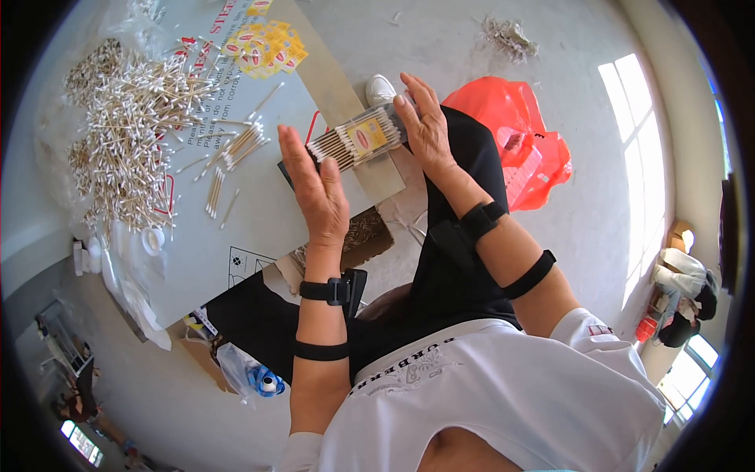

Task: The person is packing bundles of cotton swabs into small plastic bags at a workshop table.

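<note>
A clear pack of cotton swabs [366,135] with a yellow label lies crosswise between my hands, over the table's corner. My right hand [429,135] is at its right end, thumb against the plastic and the other fingers stretched out. My left hand [318,193] stands flat beside the left end, fingers straight and palm turned to the swab tips. Whether its palm touches them I cannot tell. On the table [267,185], left of my left hand, several loose cotton swabs [245,145] lie next to a large heap of them [134,118].
Yellow labels [267,47] are scattered at the table's far edge. Clear plastic bags [130,267] hang at its left. An open cardboard box [368,236] stands below the near corner. A red plastic bag [543,161] lies right of my knee, and debris [510,38] lies on the floor.
</note>
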Action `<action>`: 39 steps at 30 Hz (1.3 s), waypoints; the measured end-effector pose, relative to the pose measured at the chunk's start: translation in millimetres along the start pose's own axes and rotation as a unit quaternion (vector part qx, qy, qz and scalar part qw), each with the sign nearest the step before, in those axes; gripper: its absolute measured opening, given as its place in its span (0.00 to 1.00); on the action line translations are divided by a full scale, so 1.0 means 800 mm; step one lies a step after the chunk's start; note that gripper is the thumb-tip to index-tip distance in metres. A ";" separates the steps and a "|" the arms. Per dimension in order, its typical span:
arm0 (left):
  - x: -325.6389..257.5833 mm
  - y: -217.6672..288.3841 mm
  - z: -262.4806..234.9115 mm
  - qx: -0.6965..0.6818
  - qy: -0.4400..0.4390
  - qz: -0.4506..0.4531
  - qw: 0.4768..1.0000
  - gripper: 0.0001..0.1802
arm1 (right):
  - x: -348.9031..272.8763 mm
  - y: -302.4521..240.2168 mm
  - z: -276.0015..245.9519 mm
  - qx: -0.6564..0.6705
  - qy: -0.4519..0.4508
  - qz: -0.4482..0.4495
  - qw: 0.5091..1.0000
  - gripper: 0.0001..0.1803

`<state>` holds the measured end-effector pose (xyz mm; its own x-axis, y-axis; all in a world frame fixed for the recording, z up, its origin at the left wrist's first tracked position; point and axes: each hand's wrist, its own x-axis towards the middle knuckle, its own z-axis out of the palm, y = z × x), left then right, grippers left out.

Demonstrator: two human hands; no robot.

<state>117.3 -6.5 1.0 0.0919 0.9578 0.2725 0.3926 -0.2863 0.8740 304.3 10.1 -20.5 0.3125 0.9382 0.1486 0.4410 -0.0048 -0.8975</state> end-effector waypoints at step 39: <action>-0.034 -0.061 -0.149 0.316 0.173 -0.076 0.930 0.20 | -0.009 -0.070 0.026 0.017 -0.026 -0.102 0.994 0.10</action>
<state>-13.5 -21.9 -1.2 -0.2643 0.8889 0.3741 0.8468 0.0282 0.5312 259.6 11.0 20.4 0.1757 0.9349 0.3083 0.4618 0.1983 -0.8646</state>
